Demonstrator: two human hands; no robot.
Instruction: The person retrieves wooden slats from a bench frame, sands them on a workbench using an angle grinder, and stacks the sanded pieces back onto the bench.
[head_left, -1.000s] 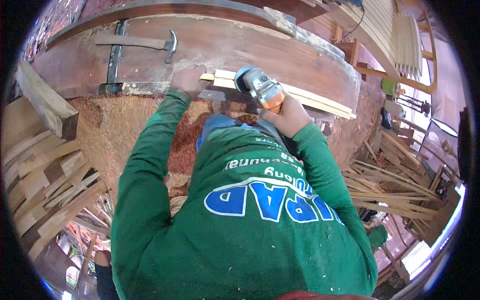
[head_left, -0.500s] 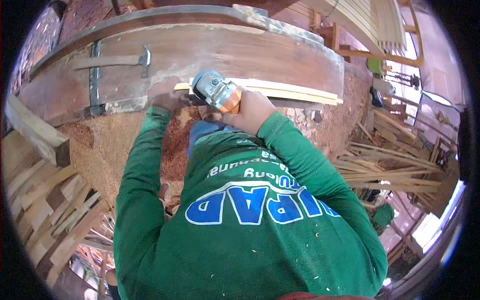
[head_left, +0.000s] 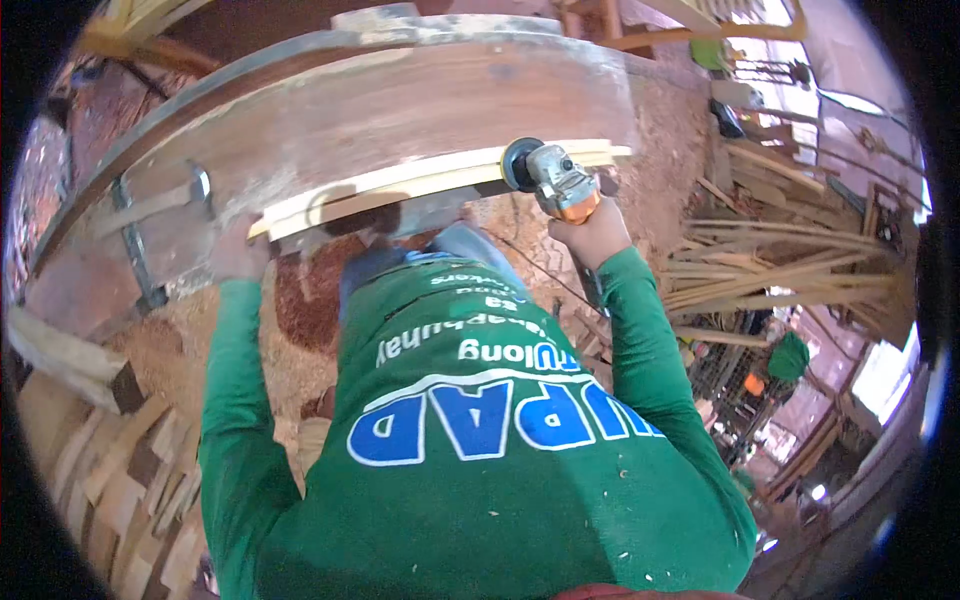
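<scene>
My right hand (head_left: 597,232) is wrapped round the orange and grey body of an angle grinder (head_left: 562,182). Its round disc (head_left: 521,164) meets the pale wooden strips (head_left: 400,182) towards their right end. The strips lie side by side along the near edge of the workbench (head_left: 420,110). At their left end, my left hand (head_left: 240,248) is closed on the tip of a strip, slightly blurred, with its fingers partly hidden. A claw hammer (head_left: 160,205) lies on the bench just beyond that hand.
A dark metal bar (head_left: 135,245) crosses the bench at left. Cut timber blocks (head_left: 120,490) are stacked at lower left, with a thick beam (head_left: 75,360) above them. Long wood offcuts (head_left: 770,260) pile up on the right. A cable (head_left: 545,270) hangs below the grinder.
The grinder in my right hand has travelled right along the strips, from near their left end towards the right end. My left hand stays at the left end. The camera view has shifted.
</scene>
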